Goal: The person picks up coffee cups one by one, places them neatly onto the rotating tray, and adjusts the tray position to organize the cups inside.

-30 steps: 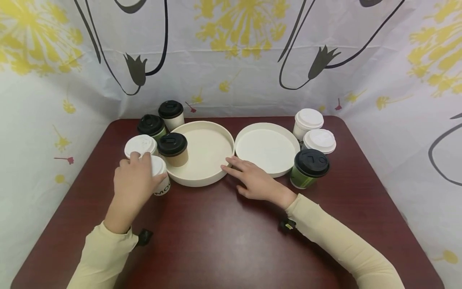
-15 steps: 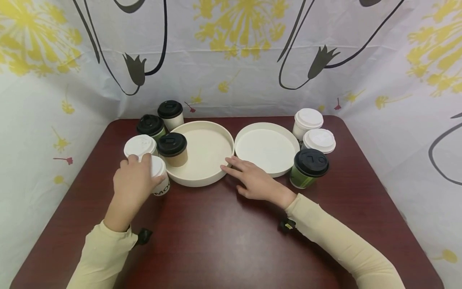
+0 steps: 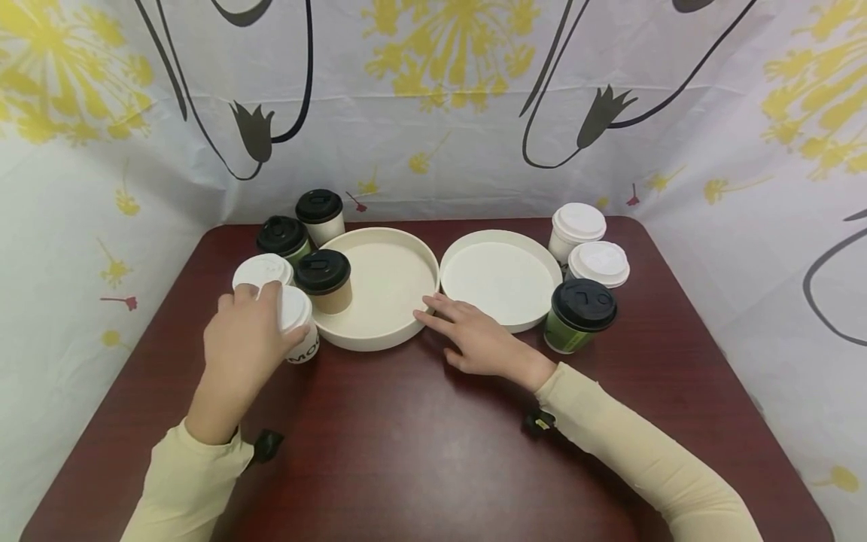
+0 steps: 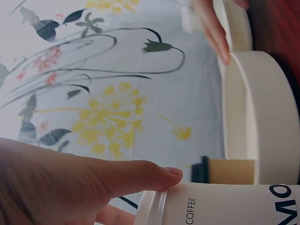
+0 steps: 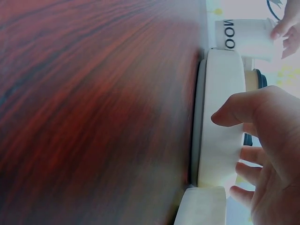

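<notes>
Dark red table (image 3: 406,459); larger cream tray (image 3: 366,341) at left, smaller white tray (image 3: 504,278) beside it at right.
Right hand (image 3: 484,342): fingers loosely spread, fingertips at the larger tray's near right rim. Left hand (image 3: 240,331): gripping the lettered white cup (image 3: 306,348) at its lid, thumb on the right side; cup upright, just beside that tray's near left edge. Green cup (image 3: 565,333), black-lidded, near the smaller tray's right side. Brown cup (image 3: 333,298), black-lidded too, standing inside the larger tray, left part.
</notes>
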`<state>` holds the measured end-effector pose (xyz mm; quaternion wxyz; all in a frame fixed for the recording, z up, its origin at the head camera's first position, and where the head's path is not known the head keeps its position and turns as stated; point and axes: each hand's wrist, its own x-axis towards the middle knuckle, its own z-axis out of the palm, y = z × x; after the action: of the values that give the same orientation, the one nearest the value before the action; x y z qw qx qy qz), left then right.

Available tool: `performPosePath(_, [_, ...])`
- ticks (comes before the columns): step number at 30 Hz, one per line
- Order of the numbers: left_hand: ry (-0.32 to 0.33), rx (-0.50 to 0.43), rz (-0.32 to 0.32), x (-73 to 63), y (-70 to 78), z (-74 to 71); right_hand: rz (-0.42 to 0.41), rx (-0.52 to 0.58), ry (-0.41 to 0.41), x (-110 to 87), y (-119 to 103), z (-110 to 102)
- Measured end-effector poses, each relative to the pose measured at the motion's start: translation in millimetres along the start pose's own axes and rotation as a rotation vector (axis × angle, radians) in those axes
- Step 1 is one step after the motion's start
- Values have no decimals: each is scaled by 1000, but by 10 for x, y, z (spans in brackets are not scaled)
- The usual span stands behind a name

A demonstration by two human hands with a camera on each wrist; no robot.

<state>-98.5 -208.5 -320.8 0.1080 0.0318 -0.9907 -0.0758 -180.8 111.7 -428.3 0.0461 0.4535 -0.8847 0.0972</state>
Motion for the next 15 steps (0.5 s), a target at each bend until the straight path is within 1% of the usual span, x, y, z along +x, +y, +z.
performPosePath(5, [77, -7, 38, -56, 83, -123, -6, -2, 10, -2, -8, -15])
performPosePath(10, [120, -12, 65, -85, 163, -237, -2, -3, 3, -2, -15, -17])
performPosePath(15, [162, -45, 96, -64, 220, -308, 1, -1, -1, -4, -14, -13])
